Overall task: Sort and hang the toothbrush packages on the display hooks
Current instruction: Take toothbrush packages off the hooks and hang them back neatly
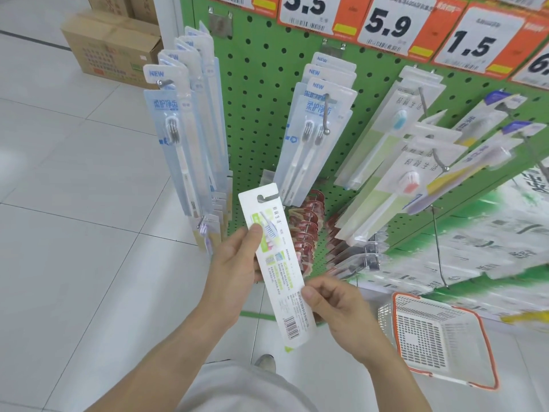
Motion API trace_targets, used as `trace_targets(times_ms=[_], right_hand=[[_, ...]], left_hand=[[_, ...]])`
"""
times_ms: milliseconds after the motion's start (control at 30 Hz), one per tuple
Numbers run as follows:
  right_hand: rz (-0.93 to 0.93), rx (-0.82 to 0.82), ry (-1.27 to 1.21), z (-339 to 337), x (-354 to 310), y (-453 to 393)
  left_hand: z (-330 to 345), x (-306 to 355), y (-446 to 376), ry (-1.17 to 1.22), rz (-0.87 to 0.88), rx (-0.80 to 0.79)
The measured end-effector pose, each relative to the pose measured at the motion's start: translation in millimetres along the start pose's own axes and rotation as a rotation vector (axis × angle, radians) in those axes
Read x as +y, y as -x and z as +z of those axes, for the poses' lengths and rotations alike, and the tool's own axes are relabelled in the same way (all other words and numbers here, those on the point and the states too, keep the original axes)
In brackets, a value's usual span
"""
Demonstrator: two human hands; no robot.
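A long white toothbrush package (276,263) with green print and a barcode shows its back side in front of the green pegboard (261,93). My left hand (237,260) grips its upper part, thumb on the printed face. My right hand (329,304) pinches its lower right edge. Blue "NEW" packages (175,138) hang on the left hook, more blue ones (315,126) on the middle hook. White and green packages of the same kind (398,179) hang on hooks to the right.
A white and orange shopping basket (439,331) stands on the floor at the lower right. Cardboard boxes (113,46) sit on the tiled floor at the upper left. Price tags line the top of the board. Red packets (306,224) hang low behind the held package.
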State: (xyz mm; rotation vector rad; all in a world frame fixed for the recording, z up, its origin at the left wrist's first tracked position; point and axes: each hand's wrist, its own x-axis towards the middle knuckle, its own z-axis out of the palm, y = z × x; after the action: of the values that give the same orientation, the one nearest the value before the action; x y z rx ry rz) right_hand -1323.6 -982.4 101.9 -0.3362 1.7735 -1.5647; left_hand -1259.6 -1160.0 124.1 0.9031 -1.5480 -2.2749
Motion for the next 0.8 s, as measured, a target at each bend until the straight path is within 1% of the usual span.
trace_targets(times_ms=[200,333,433,600,700,800], right_hand=[[-0.034,0.014,0.039,-5,7,1],[-0.052,0.03,0.067,-10,10,2],[-0.053,0.073,0.054,-15,8,4],[-0.089,0.193,0.087,-22,7,4],[-0.1,0.199,0.099,-24,6,5],[-0.088,0.191,0.041,-31,1,8]], left_hand=[[2,2,1,-0.083,0.049,0.062],[-2,2,-2,-0.165,0.087,0.067],[-5,0,-4,-0.127,0.057,0.053],[-5,-2,-1,-0.098,0.035,-0.006],[-4,-3,1,-0.095,0.035,-0.015],[-3,-3,1,-0.035,0.027,0.007]])
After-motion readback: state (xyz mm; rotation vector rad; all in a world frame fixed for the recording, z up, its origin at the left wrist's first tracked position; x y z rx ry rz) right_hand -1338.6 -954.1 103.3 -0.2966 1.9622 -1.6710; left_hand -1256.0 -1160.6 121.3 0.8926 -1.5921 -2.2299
